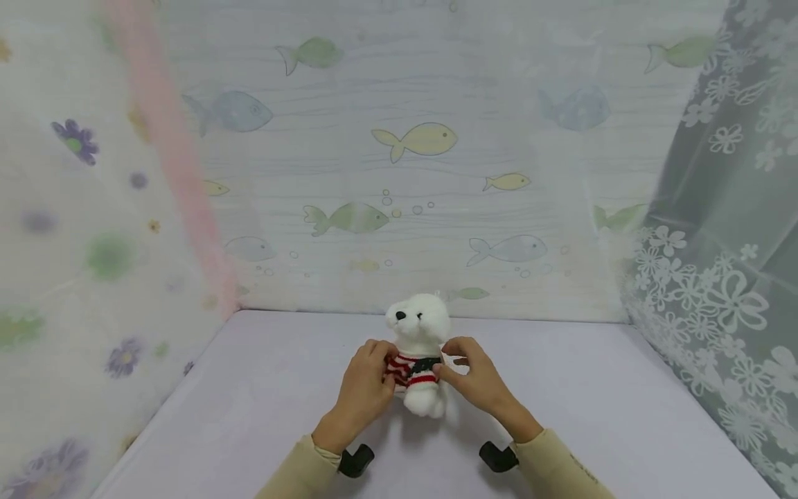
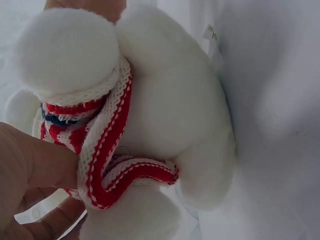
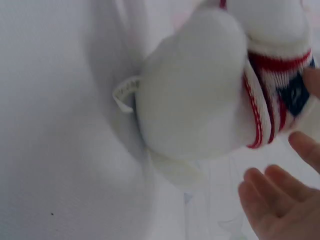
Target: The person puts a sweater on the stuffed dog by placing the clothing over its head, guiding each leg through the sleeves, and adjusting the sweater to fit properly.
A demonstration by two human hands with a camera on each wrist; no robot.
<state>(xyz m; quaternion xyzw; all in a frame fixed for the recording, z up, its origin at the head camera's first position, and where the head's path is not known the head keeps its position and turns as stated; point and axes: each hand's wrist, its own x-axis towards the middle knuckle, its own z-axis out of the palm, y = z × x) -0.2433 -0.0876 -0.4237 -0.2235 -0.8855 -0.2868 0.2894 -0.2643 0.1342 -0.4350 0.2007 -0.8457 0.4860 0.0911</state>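
A white plush dog (image 1: 419,319) with a black nose sits upright on the table, wearing a striped red, white and navy knitted sweater (image 1: 424,367). On its left side my left hand (image 1: 366,384) pinches the sweater's edge. The left wrist view shows the thumb on the loose, folded red-and-white hem (image 2: 107,150), fingers partly behind it, and the white belly bare beside it. My right hand (image 1: 476,378) is at the other side. One digit touches the sweater near its navy patch (image 3: 295,95), while the other fingers (image 3: 270,195) are apart from the toy and loosely bent.
The white tabletop (image 1: 280,388) runs back to a fish-print curtain (image 1: 411,229). A flowered curtain (image 1: 93,277) hangs on the left and a lacy sheer one (image 1: 717,291) on the right. Black devices (image 1: 357,461) sit by both wrists. A small white tag (image 3: 125,94) sticks out from the plush.
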